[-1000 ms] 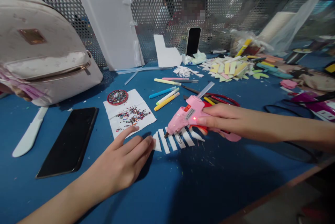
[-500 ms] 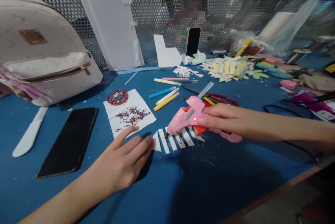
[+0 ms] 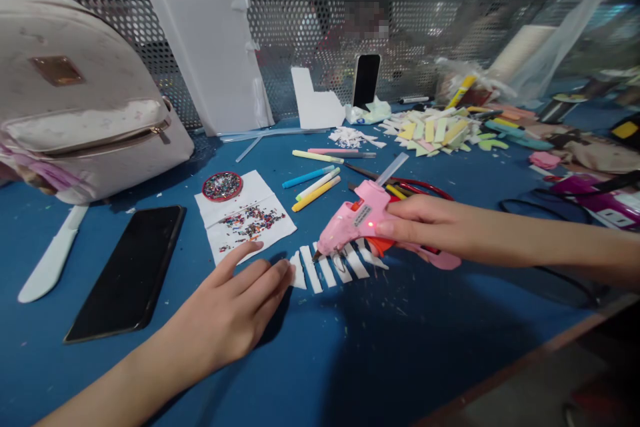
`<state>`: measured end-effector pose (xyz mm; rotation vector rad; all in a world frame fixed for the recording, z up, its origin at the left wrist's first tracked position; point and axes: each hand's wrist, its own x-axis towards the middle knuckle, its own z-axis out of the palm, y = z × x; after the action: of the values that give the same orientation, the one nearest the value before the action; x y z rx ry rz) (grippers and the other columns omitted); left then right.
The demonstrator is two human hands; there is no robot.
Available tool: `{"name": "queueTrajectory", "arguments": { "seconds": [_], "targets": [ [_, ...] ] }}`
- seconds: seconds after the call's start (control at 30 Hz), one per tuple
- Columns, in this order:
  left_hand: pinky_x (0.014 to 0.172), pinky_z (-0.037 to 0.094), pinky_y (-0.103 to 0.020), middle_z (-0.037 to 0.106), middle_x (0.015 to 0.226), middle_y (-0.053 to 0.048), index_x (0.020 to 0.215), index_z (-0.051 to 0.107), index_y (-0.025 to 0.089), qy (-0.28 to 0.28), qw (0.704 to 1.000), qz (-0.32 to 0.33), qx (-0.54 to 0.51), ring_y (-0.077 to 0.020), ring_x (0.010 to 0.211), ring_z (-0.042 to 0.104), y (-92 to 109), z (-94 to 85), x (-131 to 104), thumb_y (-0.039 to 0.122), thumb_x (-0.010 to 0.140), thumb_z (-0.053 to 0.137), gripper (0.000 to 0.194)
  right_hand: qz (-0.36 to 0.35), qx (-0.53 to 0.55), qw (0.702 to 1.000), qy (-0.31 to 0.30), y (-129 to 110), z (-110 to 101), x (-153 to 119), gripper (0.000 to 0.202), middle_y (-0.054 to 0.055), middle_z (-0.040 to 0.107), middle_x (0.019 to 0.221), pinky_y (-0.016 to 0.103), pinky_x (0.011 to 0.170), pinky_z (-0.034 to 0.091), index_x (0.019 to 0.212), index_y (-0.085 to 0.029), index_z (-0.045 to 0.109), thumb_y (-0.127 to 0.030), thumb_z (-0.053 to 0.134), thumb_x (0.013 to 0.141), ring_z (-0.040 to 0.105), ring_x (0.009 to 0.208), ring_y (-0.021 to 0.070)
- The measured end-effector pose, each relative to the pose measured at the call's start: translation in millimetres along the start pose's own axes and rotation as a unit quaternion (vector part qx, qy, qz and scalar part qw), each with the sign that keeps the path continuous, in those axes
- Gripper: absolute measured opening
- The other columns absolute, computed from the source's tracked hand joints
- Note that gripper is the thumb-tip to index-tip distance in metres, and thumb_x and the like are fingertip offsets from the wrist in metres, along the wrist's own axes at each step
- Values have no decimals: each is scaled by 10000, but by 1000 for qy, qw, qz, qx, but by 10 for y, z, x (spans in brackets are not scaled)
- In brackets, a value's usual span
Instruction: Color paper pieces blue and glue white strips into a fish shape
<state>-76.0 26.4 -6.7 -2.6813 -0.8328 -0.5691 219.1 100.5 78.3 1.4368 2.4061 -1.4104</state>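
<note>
My right hand (image 3: 407,230) is wrapped round a pink hot glue gun (image 3: 356,217), with a clear glue stick (image 3: 393,168) poking out of its back and a small red light lit on its side. Its dark nozzle points down at a row of several short white strips (image 3: 311,269) on the blue table, close to the second strip from the left. My left hand (image 3: 240,300) rests to the left of the row, its middle fingertips pressed together at the edge of the leftmost strip (image 3: 298,272). The index finger sticks out apart; the thumb is hidden.
Glitter in a red-rimmed lid (image 3: 223,186) sits on white paper (image 3: 215,214). Several markers (image 3: 316,199) and red-handled scissors (image 3: 425,186) lie beyond. A black phone (image 3: 125,274), white plastic knife (image 3: 53,260) and backpack (image 3: 95,114) are left; paper scraps (image 3: 430,130) are right.
The whole view has shifted slightly, so things sit a little further left. Both hands and the glue gun keep nearly the same place over the strips.
</note>
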Motion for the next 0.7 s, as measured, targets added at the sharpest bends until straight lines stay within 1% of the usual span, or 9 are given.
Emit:
{"name": "queueTrajectory", "arguments": {
  "seconds": [0.23, 0.4, 0.5, 0.63, 0.7],
  "targets": [
    [1130, 259, -437, 705, 1008, -76, 1152, 629, 41, 2, 1000, -1, -7, -168, 857, 621, 16, 8, 9, 89, 1001, 397, 281, -1, -10, 1000, -14, -29, -4, -20, 532, -16, 438, 630, 238, 512, 381, 841, -150, 643, -631, 434, 931, 492, 559, 124],
    [1120, 268, -440, 703, 1023, -79, 1159, 629, 35, 5, 1000, 1, -8, -176, 861, 611, 17, 10, 11, 80, 990, 420, 272, 22, 11, 1000, -11, 7, 4, -55, 482, -27, 400, 646, 211, 458, 366, 851, -154, 629, -607, 481, 918, 450, 522, 102],
    [1124, 268, -435, 703, 1013, -71, 1151, 633, 46, 8, 1000, -3, -8, -168, 856, 611, 15, 12, 12, 95, 996, 423, 265, 12, 5, 1000, -15, 27, 10, -65, 439, -23, 416, 645, 202, 458, 366, 822, -155, 625, -569, 510, 914, 458, 523, 103],
    [1128, 270, -425, 704, 1006, -63, 1155, 628, 58, 8, 1000, -6, -6, -158, 863, 615, 17, 12, 9, 104, 1003, 413, 267, 6, -4, 999, -32, 15, 21, -51, 386, -23, 432, 642, 197, 464, 374, 835, -163, 606, -526, 509, 922, 493, 529, 112],
    [1123, 280, -431, 703, 994, -66, 1155, 628, 53, 7, 1000, -5, -2, -162, 856, 617, 16, 15, 7, 104, 1002, 409, 272, 3, -5, 1000, -24, 2, 30, -34, 378, -25, 428, 635, 196, 459, 362, 795, -166, 575, -516, 508, 923, 492, 526, 111]
  ]
}}
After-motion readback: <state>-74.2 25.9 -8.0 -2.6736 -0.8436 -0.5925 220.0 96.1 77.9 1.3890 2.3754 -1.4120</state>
